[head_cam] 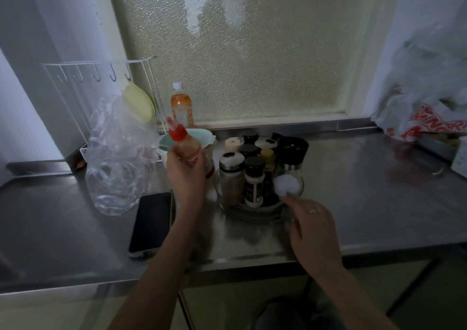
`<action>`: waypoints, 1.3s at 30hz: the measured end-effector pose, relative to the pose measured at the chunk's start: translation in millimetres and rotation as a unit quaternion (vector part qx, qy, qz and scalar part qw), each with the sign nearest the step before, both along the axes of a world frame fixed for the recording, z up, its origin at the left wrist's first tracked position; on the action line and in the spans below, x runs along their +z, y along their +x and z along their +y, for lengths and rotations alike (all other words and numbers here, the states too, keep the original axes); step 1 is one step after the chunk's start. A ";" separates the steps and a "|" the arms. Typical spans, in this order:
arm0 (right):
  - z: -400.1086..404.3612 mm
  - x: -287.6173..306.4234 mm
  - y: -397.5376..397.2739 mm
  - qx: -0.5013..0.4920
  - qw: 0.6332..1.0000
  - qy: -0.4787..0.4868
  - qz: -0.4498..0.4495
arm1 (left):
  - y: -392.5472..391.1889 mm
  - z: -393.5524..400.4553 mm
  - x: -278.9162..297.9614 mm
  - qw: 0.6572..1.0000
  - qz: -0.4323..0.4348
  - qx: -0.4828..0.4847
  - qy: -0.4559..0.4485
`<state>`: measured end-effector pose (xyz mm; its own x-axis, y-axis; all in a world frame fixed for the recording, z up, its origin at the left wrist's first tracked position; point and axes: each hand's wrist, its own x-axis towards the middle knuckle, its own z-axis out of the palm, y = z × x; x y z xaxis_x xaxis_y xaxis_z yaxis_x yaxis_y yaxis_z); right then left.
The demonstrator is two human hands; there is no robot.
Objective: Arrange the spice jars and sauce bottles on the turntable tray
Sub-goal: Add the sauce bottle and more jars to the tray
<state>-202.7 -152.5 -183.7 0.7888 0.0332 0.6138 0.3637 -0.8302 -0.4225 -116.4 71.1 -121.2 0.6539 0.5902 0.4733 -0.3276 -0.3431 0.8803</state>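
- Far left of the turntable tray stands a white wire rack with hooks; a pale yellow lid leans on it, partly behind a crumpled clear plastic bag.
- A dark phone lies face up on the steel counter, left of the tray and near the counter's front edge.
- Behind the tray to the left is an orange drink bottle; its label is too blurred to read.
- The left hand grips a sauce bottle with a red nozzle cap, tilted, in the air just left of the tray. The fingers cover its label.
- On the tray, spice jars stand upright and close together. The front one has a black cap and a label with writing too small to read. The jars behind are mostly hidden.
- A glass jar with white contents stands at the tray's right side.
- The right hand, with a ring, has its fingers curled on the tray's front right rim. The rim is clear, and how tightly they grip it is hard to make out.
- Far right of the tray is a white plastic bag with a red pattern, cut off by the frame edge.
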 end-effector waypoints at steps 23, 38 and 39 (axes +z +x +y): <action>20.1 -3.9 -17.7 0.070 0.994 0.043 0.069 | -54.8 -77.1 -3.1 0.962 0.043 -0.203 0.176; 7.0 9.7 -12.3 0.012 0.996 0.089 0.015 | -70.6 -51.8 -40.8 0.972 0.052 -0.126 0.191; 3.8 11.7 -6.7 -0.003 0.997 0.071 0.016 | -71.9 -50.8 -41.3 0.974 0.051 -0.120 0.188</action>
